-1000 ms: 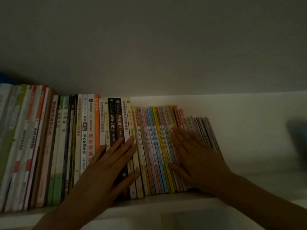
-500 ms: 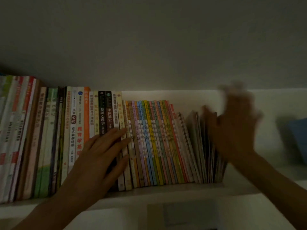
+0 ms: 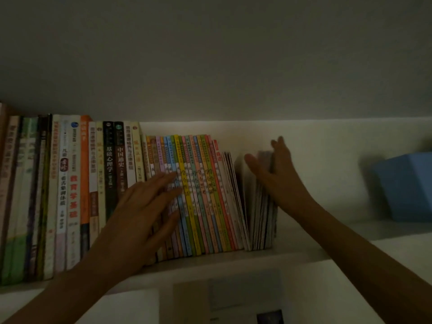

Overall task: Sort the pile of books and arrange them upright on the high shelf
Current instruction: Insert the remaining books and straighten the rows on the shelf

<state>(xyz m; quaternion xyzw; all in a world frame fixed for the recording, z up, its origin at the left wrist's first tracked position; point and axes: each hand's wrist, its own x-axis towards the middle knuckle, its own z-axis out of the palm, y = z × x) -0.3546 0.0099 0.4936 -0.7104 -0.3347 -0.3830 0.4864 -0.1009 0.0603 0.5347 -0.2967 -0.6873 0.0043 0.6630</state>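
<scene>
A long row of books stands upright on the white high shelf [image 3: 292, 254]. Tall books [image 3: 77, 188] fill the left; thin colourful books [image 3: 205, 192] lean slightly left in the middle. At the row's right end a small batch of thin booklets [image 3: 261, 220] stands with a narrow gap to its left. My left hand [image 3: 145, 206] lies flat, fingers straight, against the spines where the tall and colourful books meet. My right hand [image 3: 273, 169] holds the top of the thin booklets, thumb on their left side and fingers on their right.
A blue box-like object [image 3: 406, 185] stands on the shelf at the far right, with bare shelf between it and the books. The ceiling hangs close above the books. Below the shelf edge a pale surface with a small dark item [image 3: 270, 316] shows.
My right hand left the colourful spines, swung right and now holds the end booklets, which separated slightly from the row. My left hand shifted a little right along the spines.
</scene>
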